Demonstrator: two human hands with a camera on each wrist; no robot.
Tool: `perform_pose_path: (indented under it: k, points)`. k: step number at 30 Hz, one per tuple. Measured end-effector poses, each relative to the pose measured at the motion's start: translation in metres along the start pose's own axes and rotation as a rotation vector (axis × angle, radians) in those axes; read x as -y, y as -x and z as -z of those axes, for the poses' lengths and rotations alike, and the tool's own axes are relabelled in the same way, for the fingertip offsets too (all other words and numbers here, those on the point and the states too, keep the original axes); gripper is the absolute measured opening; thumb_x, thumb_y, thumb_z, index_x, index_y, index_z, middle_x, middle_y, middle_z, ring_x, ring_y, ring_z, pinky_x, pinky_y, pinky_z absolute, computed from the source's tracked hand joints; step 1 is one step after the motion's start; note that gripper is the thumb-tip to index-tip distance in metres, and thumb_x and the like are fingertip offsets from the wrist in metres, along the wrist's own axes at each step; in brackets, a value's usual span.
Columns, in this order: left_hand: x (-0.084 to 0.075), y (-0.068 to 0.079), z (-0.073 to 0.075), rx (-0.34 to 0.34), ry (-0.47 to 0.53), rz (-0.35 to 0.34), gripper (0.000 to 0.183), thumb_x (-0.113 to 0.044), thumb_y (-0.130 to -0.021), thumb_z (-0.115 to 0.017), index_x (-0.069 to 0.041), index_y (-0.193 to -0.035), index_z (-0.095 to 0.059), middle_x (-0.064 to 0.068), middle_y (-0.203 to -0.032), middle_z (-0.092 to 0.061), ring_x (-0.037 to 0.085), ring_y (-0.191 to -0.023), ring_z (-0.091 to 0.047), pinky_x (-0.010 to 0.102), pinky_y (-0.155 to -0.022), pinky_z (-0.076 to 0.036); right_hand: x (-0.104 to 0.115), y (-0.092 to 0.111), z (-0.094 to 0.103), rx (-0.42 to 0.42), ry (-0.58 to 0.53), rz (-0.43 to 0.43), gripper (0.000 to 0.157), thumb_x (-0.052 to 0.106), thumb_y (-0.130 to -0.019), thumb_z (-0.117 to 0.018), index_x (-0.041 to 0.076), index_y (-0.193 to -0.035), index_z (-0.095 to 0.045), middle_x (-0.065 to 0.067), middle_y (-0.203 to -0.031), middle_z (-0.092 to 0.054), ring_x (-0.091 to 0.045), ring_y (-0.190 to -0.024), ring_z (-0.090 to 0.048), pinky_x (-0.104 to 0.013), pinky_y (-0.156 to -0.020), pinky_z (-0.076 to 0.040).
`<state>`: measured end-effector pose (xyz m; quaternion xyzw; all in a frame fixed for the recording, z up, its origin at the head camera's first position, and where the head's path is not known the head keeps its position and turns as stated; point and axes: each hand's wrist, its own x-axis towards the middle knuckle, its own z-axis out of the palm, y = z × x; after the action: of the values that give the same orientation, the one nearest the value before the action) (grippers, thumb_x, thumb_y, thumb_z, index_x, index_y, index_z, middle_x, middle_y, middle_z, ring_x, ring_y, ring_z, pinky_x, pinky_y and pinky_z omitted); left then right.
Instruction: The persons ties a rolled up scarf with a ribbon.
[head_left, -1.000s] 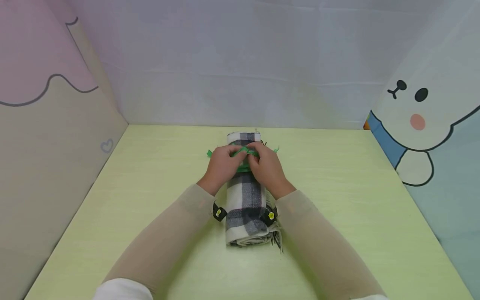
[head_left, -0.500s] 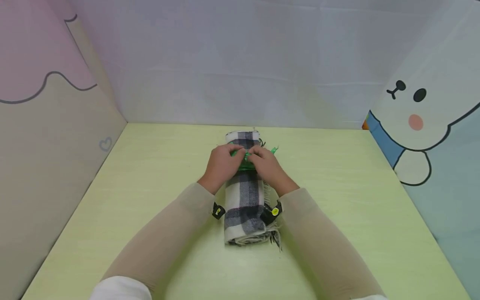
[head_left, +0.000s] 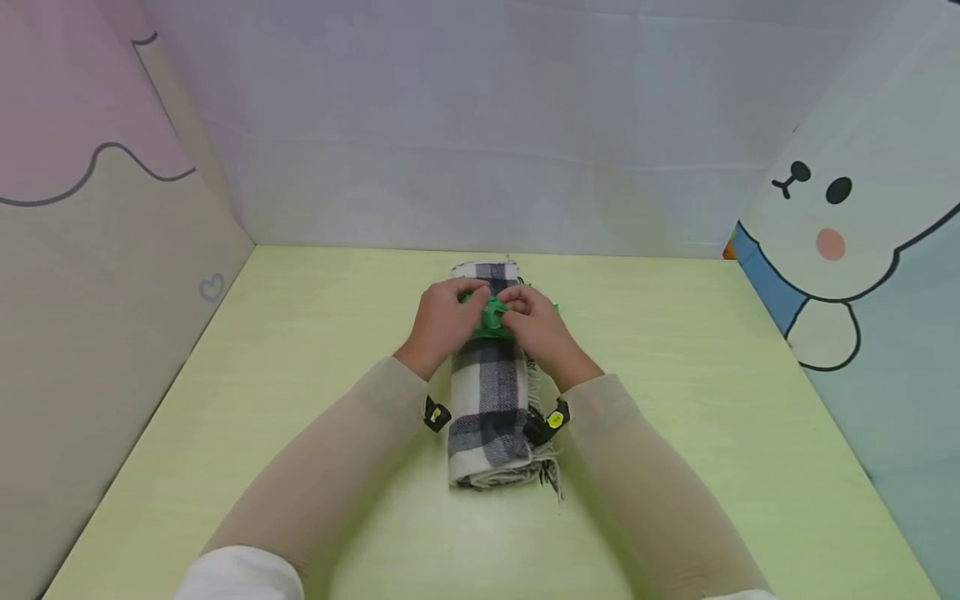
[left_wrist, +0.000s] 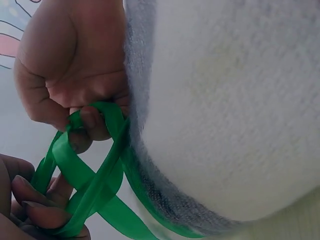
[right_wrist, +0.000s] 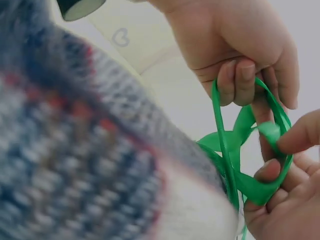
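Observation:
A rolled grey, white and black plaid scarf [head_left: 487,392] with a fringe lies lengthwise on the table. Green ribbon [head_left: 493,318] goes round its far part and rises in crossed loops between the two hands. My left hand [head_left: 442,321] pinches the ribbon at the scarf's left side; its curled fingers [left_wrist: 45,215] show low in the left wrist view. Opposite it, my right hand [head_left: 542,329] also pinches ribbon, with a loop [right_wrist: 272,190] lying across its fingers in the right wrist view. The scarf hides part of the ribbon's path beneath.
The pale yellow-green table [head_left: 300,400] runs back to a plain whitish cloth wall [head_left: 480,167]. Printed panels stand at both sides, the right one with a cartoon animal face [head_left: 847,217]. A black wrist strap [head_left: 437,414] overhangs the table beside the scarf.
My fingertips have drawn slightly apart, and more of the green ribbon's loops shows between them. The ribbon end that stuck out at the left is out of sight. The scarf has stayed put.

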<state>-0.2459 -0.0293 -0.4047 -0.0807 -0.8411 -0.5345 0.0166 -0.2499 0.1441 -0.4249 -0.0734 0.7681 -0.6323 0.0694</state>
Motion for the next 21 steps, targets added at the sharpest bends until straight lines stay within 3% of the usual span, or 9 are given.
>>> perform_pose_path:
  k: [5,10,16,21]
  points:
    - [0.005,-0.005,0.001,-0.019,0.025,-0.007,0.037,-0.034,-0.108,-0.056,-0.010,-0.132,-0.071,0.006,-0.126,-0.069,0.019,-0.076,-0.055,0.035,-0.068,-0.046,-0.001,0.001,0.003,0.089,-0.166,0.029,0.040,-0.006,-0.095,-0.047,0.006,-0.133,-0.050,-0.006,-0.106,-0.068,-0.018,-0.090,-0.061,-0.029,-0.078,-0.048]
    - [0.013,-0.009,0.000,-0.020,0.047,0.003,0.036,-0.035,-0.108,-0.055,-0.012,-0.127,-0.074,0.003,-0.122,-0.070,0.020,-0.096,-0.060,0.036,-0.076,-0.048,-0.002,0.002,0.005,0.163,-0.252,0.122,0.041,-0.016,-0.091,-0.041,0.006,-0.123,-0.055,-0.007,-0.107,-0.065,-0.018,-0.089,-0.058,-0.030,-0.075,-0.046]
    - [0.016,-0.009,-0.002,-0.009,0.060,0.027,0.034,-0.035,-0.108,-0.055,-0.013,-0.123,-0.076,0.003,-0.122,-0.071,0.019,-0.104,-0.061,0.039,-0.084,-0.052,-0.005,0.001,0.003,0.116,-0.130,0.187,0.036,-0.015,-0.094,-0.050,0.000,-0.124,-0.062,-0.009,-0.130,-0.060,-0.021,-0.104,-0.059,-0.026,-0.081,-0.053]
    - [0.014,-0.007,-0.004,0.006,0.070,0.024,0.034,-0.034,-0.108,-0.056,-0.012,-0.124,-0.076,0.004,-0.126,-0.070,0.019,-0.108,-0.062,0.039,-0.087,-0.054,-0.007,0.002,0.001,0.000,0.022,0.239,0.029,-0.003,-0.102,-0.053,0.005,-0.126,-0.066,-0.009,-0.131,-0.061,-0.024,-0.107,-0.062,-0.032,-0.084,-0.054]
